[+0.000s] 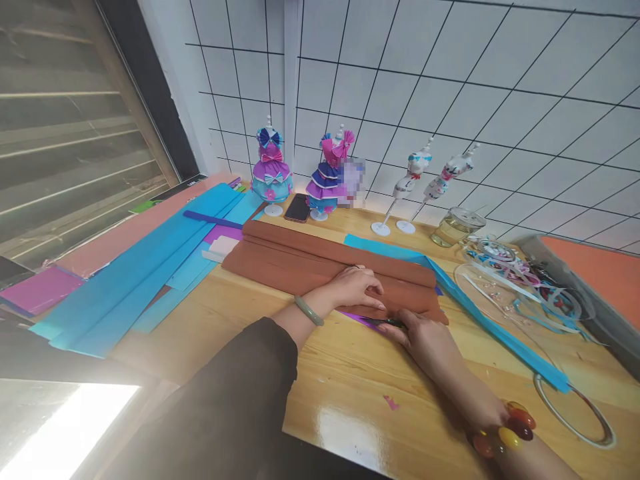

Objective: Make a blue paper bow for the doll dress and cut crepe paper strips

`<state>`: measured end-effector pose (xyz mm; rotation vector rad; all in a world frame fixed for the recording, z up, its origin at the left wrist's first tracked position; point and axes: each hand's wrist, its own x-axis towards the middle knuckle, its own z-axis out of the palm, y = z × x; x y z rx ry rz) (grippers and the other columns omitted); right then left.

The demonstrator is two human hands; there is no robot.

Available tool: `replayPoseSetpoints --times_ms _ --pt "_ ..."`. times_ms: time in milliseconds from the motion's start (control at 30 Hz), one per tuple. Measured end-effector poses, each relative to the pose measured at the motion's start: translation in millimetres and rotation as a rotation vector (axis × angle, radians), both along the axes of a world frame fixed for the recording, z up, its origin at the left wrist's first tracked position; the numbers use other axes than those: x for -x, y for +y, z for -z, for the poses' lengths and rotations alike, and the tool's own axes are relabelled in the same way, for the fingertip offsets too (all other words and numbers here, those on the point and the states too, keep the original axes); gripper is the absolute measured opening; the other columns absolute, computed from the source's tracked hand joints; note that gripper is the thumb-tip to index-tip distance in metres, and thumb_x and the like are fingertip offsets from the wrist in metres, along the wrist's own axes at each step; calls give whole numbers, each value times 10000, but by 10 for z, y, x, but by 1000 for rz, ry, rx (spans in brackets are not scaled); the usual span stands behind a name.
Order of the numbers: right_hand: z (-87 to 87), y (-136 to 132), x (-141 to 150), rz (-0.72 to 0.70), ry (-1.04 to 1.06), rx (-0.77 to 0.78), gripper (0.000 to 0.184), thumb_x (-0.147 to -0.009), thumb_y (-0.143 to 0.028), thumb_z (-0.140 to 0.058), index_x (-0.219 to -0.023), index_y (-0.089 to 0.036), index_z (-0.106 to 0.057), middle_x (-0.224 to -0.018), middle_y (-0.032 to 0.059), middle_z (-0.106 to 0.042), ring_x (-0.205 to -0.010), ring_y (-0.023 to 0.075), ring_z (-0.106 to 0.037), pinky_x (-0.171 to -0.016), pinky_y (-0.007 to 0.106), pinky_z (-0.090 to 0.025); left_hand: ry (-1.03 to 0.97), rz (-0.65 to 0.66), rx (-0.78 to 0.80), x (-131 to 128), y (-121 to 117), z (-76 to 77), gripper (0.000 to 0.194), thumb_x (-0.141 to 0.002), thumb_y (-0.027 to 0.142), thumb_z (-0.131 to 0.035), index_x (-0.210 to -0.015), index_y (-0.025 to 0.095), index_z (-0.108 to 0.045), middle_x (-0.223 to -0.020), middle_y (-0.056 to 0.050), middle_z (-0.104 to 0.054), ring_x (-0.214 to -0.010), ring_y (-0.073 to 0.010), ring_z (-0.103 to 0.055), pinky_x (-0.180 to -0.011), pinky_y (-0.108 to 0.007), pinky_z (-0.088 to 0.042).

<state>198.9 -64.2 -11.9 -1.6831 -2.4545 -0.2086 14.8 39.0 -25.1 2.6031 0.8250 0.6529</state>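
A wide sheet of brown crepe-like paper (300, 257) with folds along its length lies across the table. My left hand (353, 287) rests on it near the front edge, thumb and fingers apart, pressing it down. Close by, at the sheet's front right edge, my right hand (425, 337) is closed around a slim dark tool (373, 322). Most of that tool is hidden by the fingers, so its kind is unclear. A strip of purple paper (355, 317) peeks out from under the brown sheet between the hands.
Blue paper (145, 260) covers the left side. Two dressed mini mannequins (271, 163), a phone (297, 208), two bare mannequin stands (413, 167) and a glass (457, 227) line the wall. Right are ribbon scraps (530, 280), a long blue strip (500, 327), a metal ring (607, 437) and a grey bin (590, 313).
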Motion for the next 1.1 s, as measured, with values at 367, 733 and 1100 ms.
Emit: replayPoseSetpoints --times_ms 367,733,1100 --pt "-4 -7 -49 -42 10 17 489 -845 -591 -341 -782 -210 -642 -647 64 -690 -613 208 -652 -522 268 -389 9 11 6 8 -5 -14 391 -681 561 -628 -905 242 -657 -811 -6 -579 -835 -155 -514 -739 -248 -370" --pt "-24 -13 107 41 -26 34 484 -820 -622 -361 -840 -216 -623 -667 55 -699 -621 236 -661 -471 270 -374 13 10 -11 11 -8 -5 365 -701 543 -620 -903 241 -655 -841 -11 -586 -843 -157 -512 -752 -252 -367" --pt "-52 -4 199 56 -78 39 543 -809 -654 -329 -848 -207 -634 -653 69 -695 -618 249 -658 -470 278 -367 34 3 16 6 -7 -24 337 -710 512 -630 -914 245 -653 -838 -6 -584 -853 -158 -505 -753 -252 -368"
